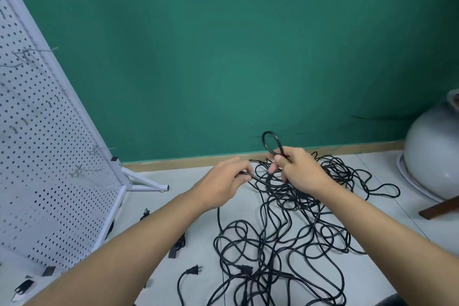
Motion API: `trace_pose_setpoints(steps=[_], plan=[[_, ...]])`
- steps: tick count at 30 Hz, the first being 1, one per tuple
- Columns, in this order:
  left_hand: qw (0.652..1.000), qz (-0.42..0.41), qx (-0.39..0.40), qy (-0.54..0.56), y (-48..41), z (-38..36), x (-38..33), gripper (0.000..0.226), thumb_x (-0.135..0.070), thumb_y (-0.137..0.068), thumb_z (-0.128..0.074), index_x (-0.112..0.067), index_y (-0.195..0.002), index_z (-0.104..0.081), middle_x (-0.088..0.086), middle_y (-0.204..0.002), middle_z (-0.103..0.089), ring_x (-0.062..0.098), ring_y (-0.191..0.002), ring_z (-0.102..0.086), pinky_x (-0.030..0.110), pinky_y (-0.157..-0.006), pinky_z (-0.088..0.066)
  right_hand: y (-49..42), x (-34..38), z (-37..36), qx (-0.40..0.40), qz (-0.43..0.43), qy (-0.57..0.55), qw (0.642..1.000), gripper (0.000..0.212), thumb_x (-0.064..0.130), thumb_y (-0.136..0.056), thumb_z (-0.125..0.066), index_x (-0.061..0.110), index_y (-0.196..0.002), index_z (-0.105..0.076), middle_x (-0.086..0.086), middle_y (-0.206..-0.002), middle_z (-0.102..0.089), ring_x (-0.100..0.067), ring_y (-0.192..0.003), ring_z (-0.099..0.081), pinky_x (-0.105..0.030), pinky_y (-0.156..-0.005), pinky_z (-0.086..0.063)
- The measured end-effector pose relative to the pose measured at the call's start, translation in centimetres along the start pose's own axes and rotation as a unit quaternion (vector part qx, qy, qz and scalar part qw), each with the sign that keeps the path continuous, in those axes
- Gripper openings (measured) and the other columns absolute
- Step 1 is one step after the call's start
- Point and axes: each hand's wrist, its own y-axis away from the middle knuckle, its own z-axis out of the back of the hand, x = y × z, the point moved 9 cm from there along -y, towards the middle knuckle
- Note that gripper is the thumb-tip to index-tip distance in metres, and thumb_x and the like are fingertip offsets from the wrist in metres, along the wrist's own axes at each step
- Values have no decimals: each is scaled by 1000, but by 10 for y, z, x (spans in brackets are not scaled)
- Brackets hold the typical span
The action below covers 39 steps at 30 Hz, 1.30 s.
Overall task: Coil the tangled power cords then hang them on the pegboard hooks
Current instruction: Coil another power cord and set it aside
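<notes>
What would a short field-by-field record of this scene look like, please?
left hand: pinches a black strand
right hand: grips a small cord loop standing above the fist
cord pile: tangled black cords on the floor
loose plug: on the floor, left of the pile
pegboard: white, at left, on a stand
hooks: those in view carry nothing
progress: one loop formed, nothing hung

Pale floor (198,243). Tangled black cords (285,243) spread beneath and nearer than the fingers (272,169); loose plug (195,270) down-left of them; pegboard stand foot (146,181) to their left.
</notes>
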Motion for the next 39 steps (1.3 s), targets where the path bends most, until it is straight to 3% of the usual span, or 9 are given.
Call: trace_pose_setpoints(steps=[4,7,11,14,22,28,32,35,39], plan=[[996,-47,-74,-2,-6,18,-23,7,-20,-98,-69,-23,-104,-70,-9,-97,-52,4,-86,-52,13,-77,-39,5,-1,-19,80,-38,-14,996,23,12,-108,-42,16,-106,-64,0,-89,-74,-14,-72,-72,-32,-72,-54],[989,-31,-135,51,-5,38,-22,27,-16,-85,-84,-22,-108,-69,-9,-101,-57,4,-85,-57,6,-74,-39,17,2,-33,156,-95,-97,978,20,12,-105,-40,7,-105,-59,-11,-91,-74,-29,-76,-76,-30,-60,-47],[987,-16,-144,67,-2,42,-21,42,-15,-80,-88,-24,-114,-65,-8,-106,-54,2,-86,-55,8,-74,-41,29,27,-28,199,-65,-106,972,26,34,-103,-49,12,-98,-62,-4,-89,-72,-24,-72,-73,-26,-57,-46],[984,-14,-163,67,1,50,-19,47,-20,-74,-92,-26,-113,-66,-9,-109,-54,6,-84,-53,14,-74,-46,35,35,-35,230,-25,-54,971,17,28,-98,-68,14,-103,-59,0,-87,-66,-18,-70,-71,-26,-53,-48],[987,-32,-158,5,4,46,-22,31,-33,-81,-87,-26,-106,-69,-14,-94,-57,-3,-84,-53,10,-75,-39,35,29,-57,272,-21,-90,958,7,11,-106,-49,10,-104,-55,-10,-94,-71,-19,-64,-66,-28,-57,-52],[985,87,-98,110,1,39,4,8,-25,-88,-80,-29,-94,-76,-2,-73,-74,22,-71,-66,38,-73,-57,32,27,-56,269,-26,-116,956,12,8,-106,-47,8,-107,-59,-8,-88,-68,-17,-75,-64,-28,-66,-52],[994,63,-70,49,0,43,0,15,-14,-96,-68,-22,-102,-78,3,-63,-64,15,-56,-47,26,-61,-44,38,25,-61,310,-38,-108,944,15,9,-107,-44,7,-114,-57,-7,-99,-72,-17,-83,-68,-31,-70,-54],[995,57,-79,16,-1,47,-4,29,-12,-99,-63,-24,-124,-74,-14,-65,-62,7,-52,-47,12,-56,-36,40,27,-61,316,-58,-132,938,15,11,-108,-47,6,-118,-56,-15,-114,-73,-21,-88,-70,-31,-69,-55],[999,39,-32,4,-2,51,-2,26,-15,-97,-66,-32,-114,-77,-5,-76,-73,14,-58,-45,26,-61,-42,38,23,-64,319,-79,-93,940,18,12,-107,-51,5,-121,-58,-12,-111,-76,-15,-77,-68,-26,-55,-53]])
